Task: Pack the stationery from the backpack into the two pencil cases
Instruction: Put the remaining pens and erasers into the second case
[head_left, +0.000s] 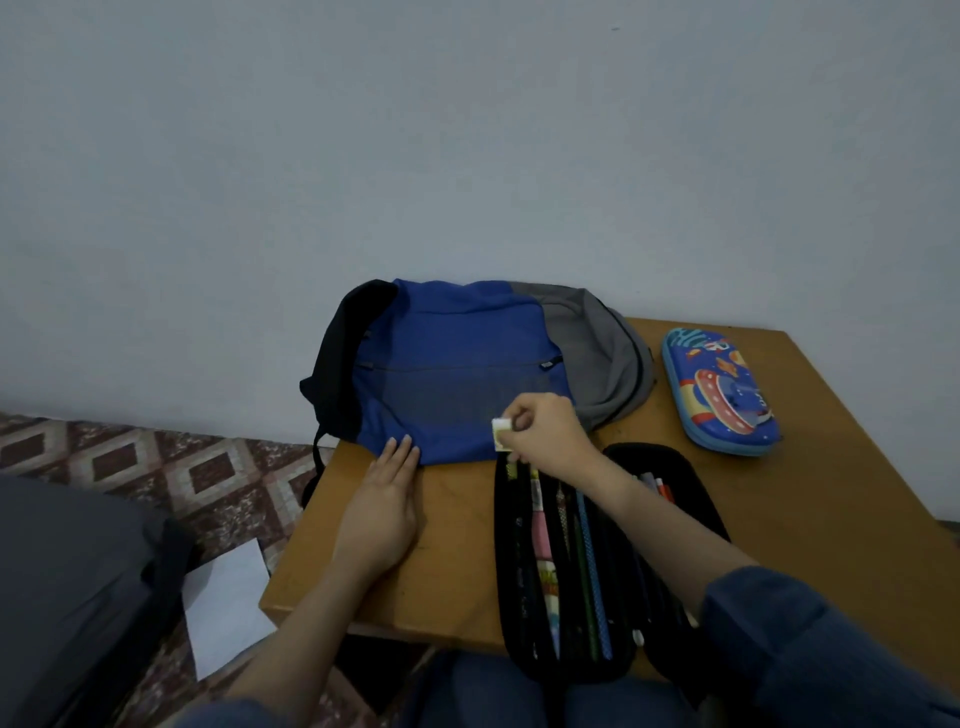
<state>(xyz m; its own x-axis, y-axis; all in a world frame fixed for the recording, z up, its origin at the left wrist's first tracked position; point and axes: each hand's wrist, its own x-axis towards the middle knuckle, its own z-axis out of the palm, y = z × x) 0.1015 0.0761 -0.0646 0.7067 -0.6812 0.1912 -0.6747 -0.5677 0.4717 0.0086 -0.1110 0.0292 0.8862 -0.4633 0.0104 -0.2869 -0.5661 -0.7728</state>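
Black pencil case (660, 457): laid wide open at the near edge of the surface (779, 519), hanging a bit over toward the lap, so both halves can be reached without stretching
Pens and pencils (589, 561): slotted lengthwise in the left half, with a few markers tucked into the right half beside the forearm
Right hand (545, 431): closed in a pinch on a small white item (501, 434), probably an eraser, held just over the far end of the black case, most likely meant to be dropped in there
Left hand (384, 509): open and flat on the surface, fingertips touching the backpack's near hem, nothing held, probably parked there so the bag isn't dragged around
Backpack (447, 364): laid flat at the far edge against the wall; whether anything's left inside can't be told
Blue cartoon pencil case (719, 389): zipped shut to the right of the backpack, well apart from both hands, so apparently saved for later
Floor bits: a white paper sheet (228, 608) and something dark grey (62, 597) are left lying beside the surface, not needed for this
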